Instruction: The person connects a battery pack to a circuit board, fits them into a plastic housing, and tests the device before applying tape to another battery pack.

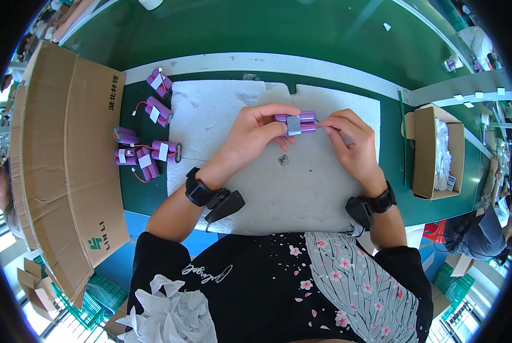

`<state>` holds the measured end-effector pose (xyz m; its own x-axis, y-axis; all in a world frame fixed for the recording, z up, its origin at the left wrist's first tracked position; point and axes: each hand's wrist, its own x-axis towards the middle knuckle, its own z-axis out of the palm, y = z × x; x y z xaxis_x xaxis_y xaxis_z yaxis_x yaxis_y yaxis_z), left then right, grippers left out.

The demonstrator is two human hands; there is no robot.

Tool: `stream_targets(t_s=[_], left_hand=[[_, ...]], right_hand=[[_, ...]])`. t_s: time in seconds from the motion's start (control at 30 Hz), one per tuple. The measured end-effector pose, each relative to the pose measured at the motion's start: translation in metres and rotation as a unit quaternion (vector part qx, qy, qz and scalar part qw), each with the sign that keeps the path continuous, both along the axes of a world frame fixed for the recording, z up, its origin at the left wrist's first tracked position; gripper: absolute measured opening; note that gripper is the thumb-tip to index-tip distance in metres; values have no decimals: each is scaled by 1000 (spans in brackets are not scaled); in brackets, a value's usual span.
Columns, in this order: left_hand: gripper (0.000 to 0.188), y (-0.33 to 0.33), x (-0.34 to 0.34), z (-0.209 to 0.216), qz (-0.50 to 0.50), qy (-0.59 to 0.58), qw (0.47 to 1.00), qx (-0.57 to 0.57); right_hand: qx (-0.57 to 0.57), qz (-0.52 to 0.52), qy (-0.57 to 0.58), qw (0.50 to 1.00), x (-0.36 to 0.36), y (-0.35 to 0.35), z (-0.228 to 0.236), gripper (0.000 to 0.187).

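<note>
Here it is, a purple battery pack of shiny cylinders (307, 116) with a grey rectangular patch (293, 125) across its middle and a thin reddish wire (319, 125) at its right end, over the white foam slab (256, 194), though I can't tell whether it touches. My left hand (259, 128) has the pack's left end gripped between thumb and fingers, while my right hand (352, 137), just beyond the other end, pinches the wire! My left fingers cover part of the cylinders, and the wire's tip disappears behind my right fingertips.
</note>
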<state>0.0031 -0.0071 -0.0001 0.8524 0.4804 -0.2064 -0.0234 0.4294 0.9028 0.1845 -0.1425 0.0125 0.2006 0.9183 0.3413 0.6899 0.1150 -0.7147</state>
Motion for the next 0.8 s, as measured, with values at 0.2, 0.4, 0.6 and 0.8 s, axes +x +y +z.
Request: stream_targets(t_s=[0.2, 0.4, 0.6, 0.8], left_hand=[[32, 2, -1, 1, -15, 12, 1000, 3], [33, 2, -2, 0, -27, 18, 999, 0], [32, 6, -4, 0, -7, -12, 998, -64], [33, 4, -3, 3, -13, -2, 999, -48]], right_hand=[[15, 0, -67, 998, 2, 2, -2, 16], [-15, -19, -48, 999, 1, 2, -4, 14], [7, -23, -32, 999, 2, 1, -2, 14], [30, -27, -48, 998, 2, 1, -2, 14]])
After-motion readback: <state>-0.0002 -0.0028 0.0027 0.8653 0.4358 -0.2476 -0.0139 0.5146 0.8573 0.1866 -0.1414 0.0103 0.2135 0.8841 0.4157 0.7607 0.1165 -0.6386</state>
